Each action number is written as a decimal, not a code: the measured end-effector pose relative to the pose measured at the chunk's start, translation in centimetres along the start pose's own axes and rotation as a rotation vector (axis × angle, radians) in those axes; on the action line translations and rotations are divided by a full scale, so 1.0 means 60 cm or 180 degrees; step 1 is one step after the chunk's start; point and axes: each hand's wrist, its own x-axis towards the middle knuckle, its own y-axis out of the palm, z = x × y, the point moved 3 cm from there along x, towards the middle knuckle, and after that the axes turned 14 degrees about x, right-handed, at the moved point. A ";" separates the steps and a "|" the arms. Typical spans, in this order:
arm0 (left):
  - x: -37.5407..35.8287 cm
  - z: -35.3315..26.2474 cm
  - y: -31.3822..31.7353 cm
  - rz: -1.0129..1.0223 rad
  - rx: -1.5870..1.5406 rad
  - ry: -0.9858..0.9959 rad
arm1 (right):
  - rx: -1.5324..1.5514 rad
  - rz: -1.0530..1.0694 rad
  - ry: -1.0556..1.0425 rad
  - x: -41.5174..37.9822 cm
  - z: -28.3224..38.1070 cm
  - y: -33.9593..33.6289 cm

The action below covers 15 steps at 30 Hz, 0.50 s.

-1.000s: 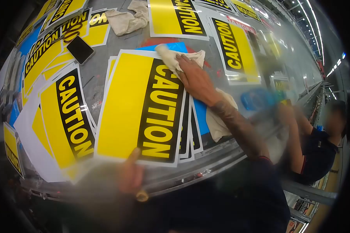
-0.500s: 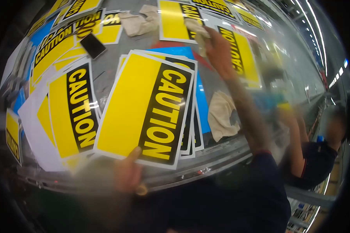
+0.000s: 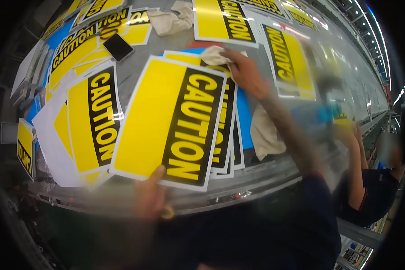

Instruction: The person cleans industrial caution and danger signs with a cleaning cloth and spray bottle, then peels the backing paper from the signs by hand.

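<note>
At the left hand [image 3: 150,197], a held sign [image 3: 168,121] reads "CAUTION" in yellow.

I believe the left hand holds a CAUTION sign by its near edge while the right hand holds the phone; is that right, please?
Not quite: in the head view, the right hand holds a pale cloth, not the phone, which lies apart. The left hand does hold the CAUTION sign by its near edge.
</note>
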 end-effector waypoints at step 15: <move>-0.007 0.001 -0.003 -0.0272 -0.0511 -0.0854 | -0.0643 -0.0827 -0.0096 0.009 0.004 -0.121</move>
